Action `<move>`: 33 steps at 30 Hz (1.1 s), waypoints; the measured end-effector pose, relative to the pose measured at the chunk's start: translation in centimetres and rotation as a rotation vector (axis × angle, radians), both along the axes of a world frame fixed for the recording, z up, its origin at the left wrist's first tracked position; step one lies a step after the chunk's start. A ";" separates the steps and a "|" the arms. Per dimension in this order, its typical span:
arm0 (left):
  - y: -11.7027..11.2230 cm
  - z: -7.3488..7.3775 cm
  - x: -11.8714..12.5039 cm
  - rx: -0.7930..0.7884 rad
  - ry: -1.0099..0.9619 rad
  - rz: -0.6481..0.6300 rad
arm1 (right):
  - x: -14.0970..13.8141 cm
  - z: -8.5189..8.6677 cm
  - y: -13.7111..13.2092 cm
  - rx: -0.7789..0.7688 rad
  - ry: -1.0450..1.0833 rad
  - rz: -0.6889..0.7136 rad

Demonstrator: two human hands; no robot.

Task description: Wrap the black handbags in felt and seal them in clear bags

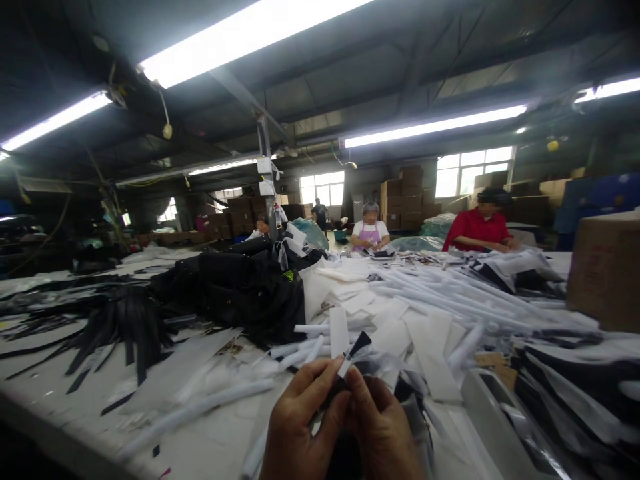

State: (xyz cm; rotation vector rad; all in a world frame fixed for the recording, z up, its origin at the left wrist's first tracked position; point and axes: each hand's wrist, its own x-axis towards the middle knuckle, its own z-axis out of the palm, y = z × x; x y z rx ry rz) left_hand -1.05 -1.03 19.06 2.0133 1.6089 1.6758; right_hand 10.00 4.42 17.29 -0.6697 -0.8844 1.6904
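Note:
Both of my hands are low in the middle of the view, close together. My left hand (295,427) and my right hand (383,430) pinch a small black and white piece (354,350) between the fingertips, with crinkled clear plastic film (385,367) just behind it. The piece sticks up above my fingers, black tip on top. Below them lies the white table top (60,393), strewn with white paper strips (430,333) and rolled white tubes (200,407).
A heap of black bags (250,287) sits left of centre, black straps (120,320) fanned out further left. A cardboard box (605,267) stands at the right edge. Two people (477,230) work at the far side of the table; stacked cartons (405,197) behind.

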 end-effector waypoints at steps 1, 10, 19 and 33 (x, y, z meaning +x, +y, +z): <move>0.0 -0.1 0.0 0.008 -0.004 0.018 | -0.2 0.0 -0.1 -0.011 0.031 0.014; -0.2 0.5 -0.7 0.021 0.017 0.022 | 0.1 1.1 -0.5 -0.217 0.242 0.243; -0.4 1.1 -0.6 -0.037 -0.102 0.052 | 0.8 0.5 -0.8 -0.007 0.123 0.206; -0.9 1.5 0.0 0.045 0.013 0.083 | 0.7 0.8 -0.8 0.138 -0.160 -0.008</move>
